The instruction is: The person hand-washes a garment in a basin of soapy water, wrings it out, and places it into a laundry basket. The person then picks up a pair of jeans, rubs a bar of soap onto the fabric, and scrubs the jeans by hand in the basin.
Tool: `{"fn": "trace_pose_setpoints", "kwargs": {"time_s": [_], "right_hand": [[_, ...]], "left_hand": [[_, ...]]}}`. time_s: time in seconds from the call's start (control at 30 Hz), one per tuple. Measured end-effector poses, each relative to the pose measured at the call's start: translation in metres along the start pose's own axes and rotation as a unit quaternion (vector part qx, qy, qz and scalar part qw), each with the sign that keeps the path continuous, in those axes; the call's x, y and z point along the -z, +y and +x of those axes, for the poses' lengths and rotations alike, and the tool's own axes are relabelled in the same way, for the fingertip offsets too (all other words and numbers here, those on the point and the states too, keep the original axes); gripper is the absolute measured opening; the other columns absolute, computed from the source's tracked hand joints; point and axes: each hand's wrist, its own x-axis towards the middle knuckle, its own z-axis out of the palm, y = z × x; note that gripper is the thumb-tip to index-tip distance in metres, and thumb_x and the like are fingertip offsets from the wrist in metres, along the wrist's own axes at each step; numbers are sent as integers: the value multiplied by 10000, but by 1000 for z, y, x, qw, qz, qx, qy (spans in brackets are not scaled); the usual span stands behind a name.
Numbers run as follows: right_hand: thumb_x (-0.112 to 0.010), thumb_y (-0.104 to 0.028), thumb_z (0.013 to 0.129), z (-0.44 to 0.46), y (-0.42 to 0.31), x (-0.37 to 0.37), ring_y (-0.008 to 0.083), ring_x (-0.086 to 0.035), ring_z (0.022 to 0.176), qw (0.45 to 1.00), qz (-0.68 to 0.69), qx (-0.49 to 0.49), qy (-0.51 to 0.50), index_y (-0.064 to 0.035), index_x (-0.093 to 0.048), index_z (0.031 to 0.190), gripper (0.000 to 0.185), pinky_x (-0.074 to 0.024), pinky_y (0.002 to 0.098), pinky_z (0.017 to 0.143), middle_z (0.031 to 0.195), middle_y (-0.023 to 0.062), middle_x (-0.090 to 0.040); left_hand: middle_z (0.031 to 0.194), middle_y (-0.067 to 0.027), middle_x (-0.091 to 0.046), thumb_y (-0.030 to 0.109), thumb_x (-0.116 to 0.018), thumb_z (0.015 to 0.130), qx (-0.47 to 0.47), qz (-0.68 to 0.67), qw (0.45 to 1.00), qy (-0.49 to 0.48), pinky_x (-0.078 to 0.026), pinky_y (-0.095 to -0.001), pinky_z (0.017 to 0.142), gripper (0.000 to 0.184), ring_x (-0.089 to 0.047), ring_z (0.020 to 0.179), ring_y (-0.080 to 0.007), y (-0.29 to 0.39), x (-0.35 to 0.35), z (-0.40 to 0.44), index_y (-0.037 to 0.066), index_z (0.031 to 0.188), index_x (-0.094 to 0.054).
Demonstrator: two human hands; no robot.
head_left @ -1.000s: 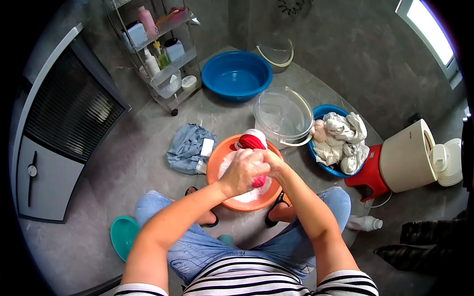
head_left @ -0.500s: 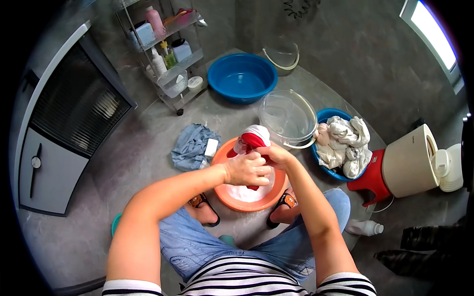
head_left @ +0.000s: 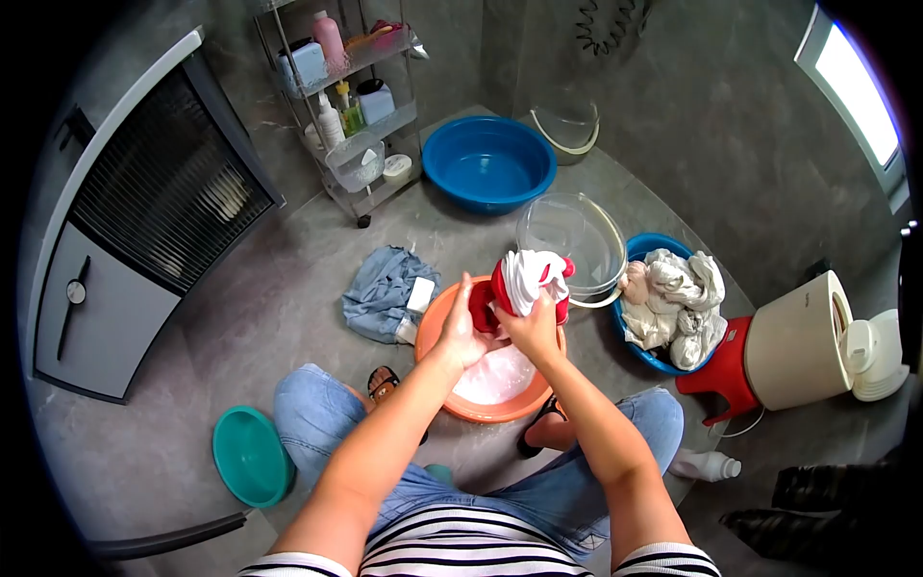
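Note:
A wet red and white cloth (head_left: 524, 281) is bunched over the orange basin (head_left: 430, 358). My right hand (head_left: 532, 325) grips it from the near side, fingers closed in the fabric. My left hand (head_left: 462, 332) is at the cloth's left side, palm turned up and fingers stretched out, against or very near a red part; the far fingers are partly hidden. Sudsy whitish water (head_left: 492, 377) shows in the basin below both hands. Beside the basin on the floor lies a crumpled blue-grey garment (head_left: 383, 288), with a white block (head_left: 420, 294) at its right edge.
Behind the orange basin stand a clear bucket (head_left: 567, 240) and a blue basin (head_left: 486, 197). White laundry (head_left: 673, 298) fills another blue basin on the right, near a red and beige appliance (head_left: 793, 327). A green basin (head_left: 252, 457) sits at left; a shelf rack (head_left: 385, 125) stands behind.
My left hand has gone from a closed grip on the cloth to an outstretched palm at its left. The cloth is spread wider, showing more white. The view has shifted slightly left.

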Motion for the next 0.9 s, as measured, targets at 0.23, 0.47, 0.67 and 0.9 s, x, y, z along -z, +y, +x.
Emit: {"fn": "trace_pose_setpoints", "kwargs": {"time_s": [0.23, 0.47, 0.67, 0.9], "right_hand": [[-743, -85, 739, 5, -47, 9, 172, -625, 939, 985, 162, -50, 19, 12, -609, 1138, 432, -491, 322, 854, 1007, 76, -659], [-600, -126, 861, 13, 4, 16, 231, -671, 915, 740, 553, -380, -49, -34, -535, 1164, 324, -571, 409, 813, 1038, 102, -640], [-681, -81, 785, 24, -4, 22, 148, -619, 708, 755, 475, -414, -183, -69, -613, 870, 110, -517, 311, 635, 765, 40, -622], [-757, -101, 669, 37, -14, 23, 183, -633, 810, 930, 111, -282, -207, 1, -636, 1001, 368, -510, 329, 752, 928, 76, -666]], "left_hand": [[1084, -60, -668, 282, -603, 907, -168, -107, 980, -5, -502, -391, 935, 307, -616, 1052, -214, 4, 13, 24, 104, 1157, -596], [1040, -111, -646, -72, -593, 691, -537, 436, 721, 33, -505, -346, 900, 345, -634, 985, -253, 10, -49, -46, 49, 1012, -623], [878, -39, -641, 121, -674, 642, -606, 681, 368, -187, -513, -395, 794, 147, -632, 848, -238, -5, -71, -67, 107, 788, -659], [753, -5, -527, 212, -603, 655, -536, 739, 148, -381, -491, -324, 652, 114, -584, 734, -190, -14, -51, -21, 134, 638, -522]]}}
